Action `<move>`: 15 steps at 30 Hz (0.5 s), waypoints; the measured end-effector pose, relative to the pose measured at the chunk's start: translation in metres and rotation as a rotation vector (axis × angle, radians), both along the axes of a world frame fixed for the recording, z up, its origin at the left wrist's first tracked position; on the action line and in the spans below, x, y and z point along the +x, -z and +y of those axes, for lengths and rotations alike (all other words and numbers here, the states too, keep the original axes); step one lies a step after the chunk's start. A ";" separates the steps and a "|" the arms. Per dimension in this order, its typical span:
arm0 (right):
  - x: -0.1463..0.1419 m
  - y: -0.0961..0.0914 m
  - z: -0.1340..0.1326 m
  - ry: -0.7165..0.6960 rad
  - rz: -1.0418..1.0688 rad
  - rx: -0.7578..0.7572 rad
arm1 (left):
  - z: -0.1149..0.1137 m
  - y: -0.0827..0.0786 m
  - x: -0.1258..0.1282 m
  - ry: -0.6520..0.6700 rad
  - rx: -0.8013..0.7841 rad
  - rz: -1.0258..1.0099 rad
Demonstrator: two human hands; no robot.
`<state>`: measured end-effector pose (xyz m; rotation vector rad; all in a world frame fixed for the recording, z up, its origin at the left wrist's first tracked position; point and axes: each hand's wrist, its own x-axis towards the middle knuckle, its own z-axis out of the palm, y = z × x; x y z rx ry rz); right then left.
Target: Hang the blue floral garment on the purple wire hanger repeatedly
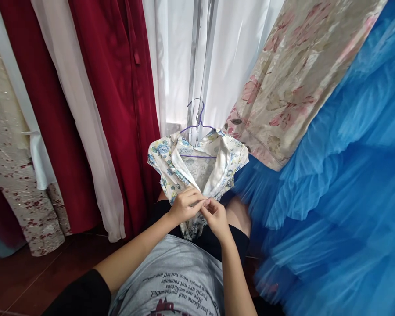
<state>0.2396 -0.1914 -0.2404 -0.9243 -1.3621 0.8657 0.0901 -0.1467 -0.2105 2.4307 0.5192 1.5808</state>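
A floral blouse point(164, 162), white with blue and yellow flowers, hangs on a thin purple hanger point(200, 124) in front of my lap. Its white-lined collar lies folded out, and the neck is open in a V. At the bottom of that V, my left hand point(186, 205) pinches the front edge with closed fingertips. Right beside it my right hand point(215, 216) also pinches the front edge, the fingertips of both hands meeting. Whatever small part lies between the fingertips is hidden. Below the hands, the blouse's lower part point(191, 229) hangs between my legs.
Dark red dresses point(110, 96) and a pale pink cloth point(82, 101) hang at left. Behind the hanger is white cloth point(174, 66). A beige floral garment point(276, 101) and a wide blue tulle skirt point(342, 210) crowd the right side. The floor point(52, 274) has reddish tiles.
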 end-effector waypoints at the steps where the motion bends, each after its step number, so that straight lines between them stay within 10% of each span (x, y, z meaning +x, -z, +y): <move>1: 0.000 0.000 0.000 0.000 0.003 -0.003 | 0.002 -0.004 0.003 -0.033 -0.011 -0.049; 15: 0.002 -0.006 -0.013 -0.092 -0.342 -0.021 | 0.103 -0.173 0.007 -0.219 0.125 -0.273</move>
